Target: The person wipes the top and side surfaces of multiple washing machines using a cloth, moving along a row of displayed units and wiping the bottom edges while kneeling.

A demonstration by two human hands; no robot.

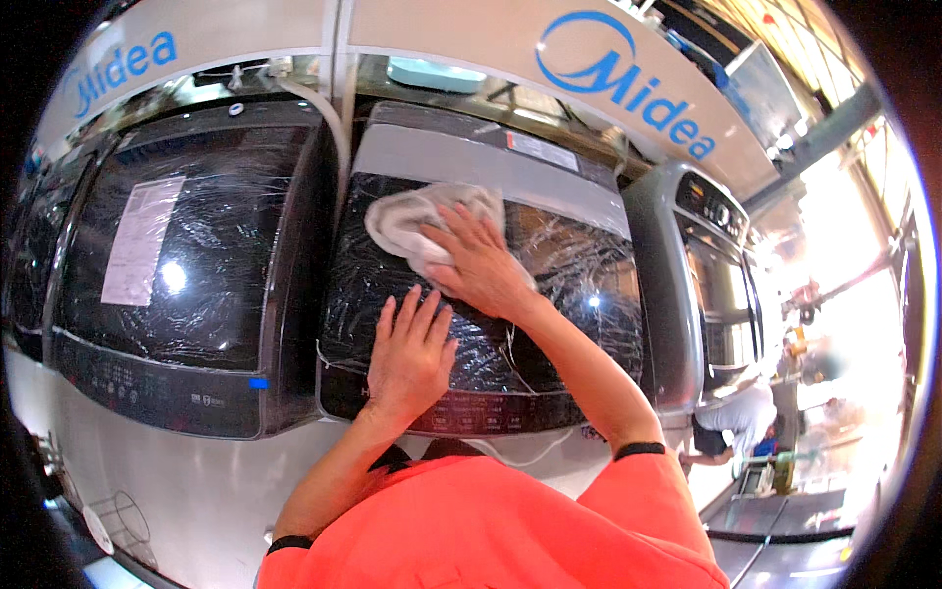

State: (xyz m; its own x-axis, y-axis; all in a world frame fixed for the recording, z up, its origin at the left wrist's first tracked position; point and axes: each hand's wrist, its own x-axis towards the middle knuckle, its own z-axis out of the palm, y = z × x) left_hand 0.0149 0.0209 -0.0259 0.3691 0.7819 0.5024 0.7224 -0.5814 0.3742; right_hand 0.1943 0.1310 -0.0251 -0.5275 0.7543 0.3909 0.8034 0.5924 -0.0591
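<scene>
A top-loading washing machine [481, 344] in front of me has a dark lid under wrinkled clear plastic film. On the far part of this lid lies a bunched white cloth [402, 221]. My right hand [481, 260] presses down on the cloth with fingers spread, and a fold of it shows between the fingers. Nearer to me, my left hand [410, 353] rests flat on the lid close to its front left, fingers stretched out and holding nothing. A row of printed controls [481, 417] runs along the machine's front edge.
Another film-wrapped washing machine [186, 245] with a paper sheet [142, 240] stands on the left. To the right is a grey machine with a knob [706, 211]. Behind runs a pale sign panel [451, 29]; a hose [329, 118] hangs between machines. A person [736, 422] bends at the far right.
</scene>
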